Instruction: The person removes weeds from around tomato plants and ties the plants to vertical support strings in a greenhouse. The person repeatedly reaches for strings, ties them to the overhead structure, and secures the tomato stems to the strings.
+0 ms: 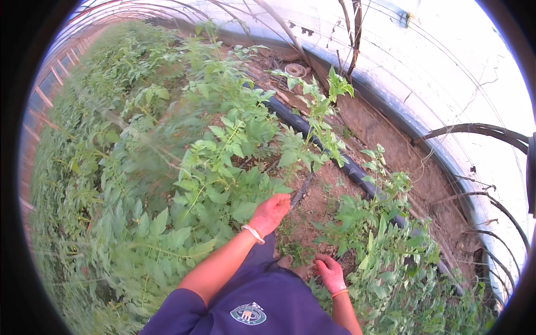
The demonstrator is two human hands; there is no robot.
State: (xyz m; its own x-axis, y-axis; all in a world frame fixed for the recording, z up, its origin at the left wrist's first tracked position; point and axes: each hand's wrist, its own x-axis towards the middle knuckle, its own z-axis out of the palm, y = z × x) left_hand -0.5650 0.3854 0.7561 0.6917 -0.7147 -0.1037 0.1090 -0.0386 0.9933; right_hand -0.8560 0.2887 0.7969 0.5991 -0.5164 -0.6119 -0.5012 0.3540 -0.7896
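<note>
My left hand [271, 213], in what looks like a thin pinkish glove with a pale cuff, is raised in front of me beside the leaves of a tomato plant [234, 188]. Its fingers are curled, and whether anything sits between them is hidden. Lower and to the right, my right hand [328, 272] hangs near my side with bent fingers, its cuff edged in orange. Leafy tomato plants [377, 251] grow just right of it. Between the hands lies bare soil [303, 226], crossed by a thin dark drip line [301, 192].
A thick black pipe [297, 121] runs diagonally along the row ends. Beyond it, a dirt strip [377, 121] meets the pale plastic greenhouse wall [439, 75]. Curved poles [481, 130] jut from that side. A round dish-like object [295, 70] lies near the wall. Dense plants [117, 167] fill the left.
</note>
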